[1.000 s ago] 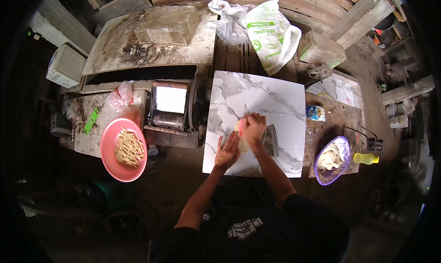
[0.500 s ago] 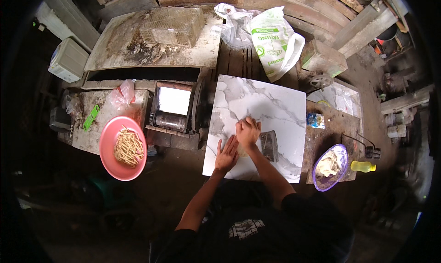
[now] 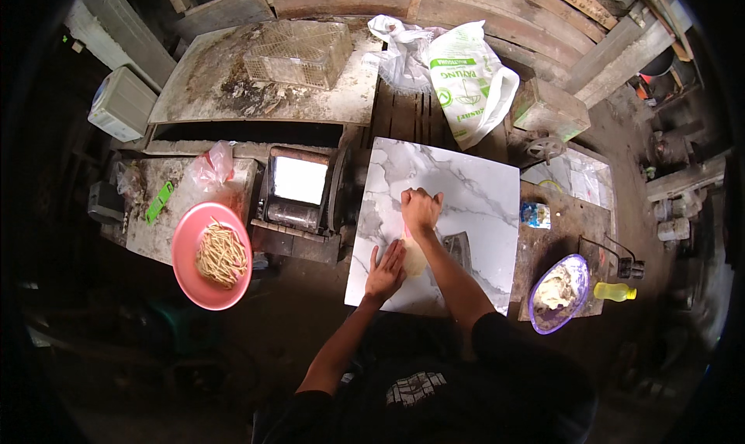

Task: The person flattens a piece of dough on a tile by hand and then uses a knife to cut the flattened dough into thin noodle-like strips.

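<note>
One marbled desk (image 3: 473, 184) (landmark). Left hand (image 3: 386, 270): palm down on its near half, fingers slightly spread. Right hand (image 3: 421, 213): fisted at desk centre. Pale dough sheet (image 3: 415, 264): desk's near half. Pink tool (image 3: 406, 232): mostly hidden, apparently in the fist. Judgement: light left pressure, straight strokes, fingertips clear.

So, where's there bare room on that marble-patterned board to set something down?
The marble-patterned board is bare across its far end, beyond the right hand, and along its right edge, past the dark flat piece. It's crowded nearer the person, left of that piece, where the left hand meets the pale dough-like sheet.
</note>
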Motion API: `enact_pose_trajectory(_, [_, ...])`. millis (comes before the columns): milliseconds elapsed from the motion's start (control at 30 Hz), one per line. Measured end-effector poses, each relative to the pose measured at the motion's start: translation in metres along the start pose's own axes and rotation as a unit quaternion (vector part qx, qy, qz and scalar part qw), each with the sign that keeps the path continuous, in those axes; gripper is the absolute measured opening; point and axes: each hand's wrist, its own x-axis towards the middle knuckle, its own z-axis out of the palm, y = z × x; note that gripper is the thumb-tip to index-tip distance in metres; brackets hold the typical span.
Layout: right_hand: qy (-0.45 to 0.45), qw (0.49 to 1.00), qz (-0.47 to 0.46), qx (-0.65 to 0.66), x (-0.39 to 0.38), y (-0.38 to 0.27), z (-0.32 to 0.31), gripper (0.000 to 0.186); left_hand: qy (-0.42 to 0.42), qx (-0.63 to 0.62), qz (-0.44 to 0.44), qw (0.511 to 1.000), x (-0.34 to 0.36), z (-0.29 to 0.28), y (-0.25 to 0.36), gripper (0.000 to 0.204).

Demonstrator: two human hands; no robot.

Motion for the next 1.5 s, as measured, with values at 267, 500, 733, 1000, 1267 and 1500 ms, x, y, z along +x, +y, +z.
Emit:
enact_pose_trajectory(267, [0.097,0.995,0.027,0.006,-0.017,-0.002,0.011,0.023,-0.02,0.024,-0.005,0.999,-0.002,0.0,0.0,0.044])
enact_pose_trajectory(500, [-0.086,0.961,0.248,0.09,0.023,0.028,0.022,0.033,-0.001,0.023,0.015,1.0,0.005,0.0,-0.007,0.043])
enact_pose_trajectory(733, [0.094,0.97,0.185,0.13,-0.03,0.046,-0.019,0.024,0.002,0.005,0.008,1.0,0.006,0.0,-0.012,0.045])
enact_pose_trajectory(1000, [0.092,0.993,0.059,0.045,-0.032,0.014,-0.003,0.022,-0.016,0.005,-0.003,1.0,0.008,-0.007,-0.012,0.045])
enact_pose_trajectory(1267, [0.031,0.997,0.064,-0.003,-0.011,0.013,0.0,0.027,-0.012,0.0,-0.001,1.0,0.0,-0.005,-0.011,0.044])
enact_pose_trajectory(1500, [0.035,0.998,0.044,-0.01,0.0,0.018,0.004,0.023,-0.019,0.014,0.002,1.0,-0.001,-0.001,-0.007,0.047])
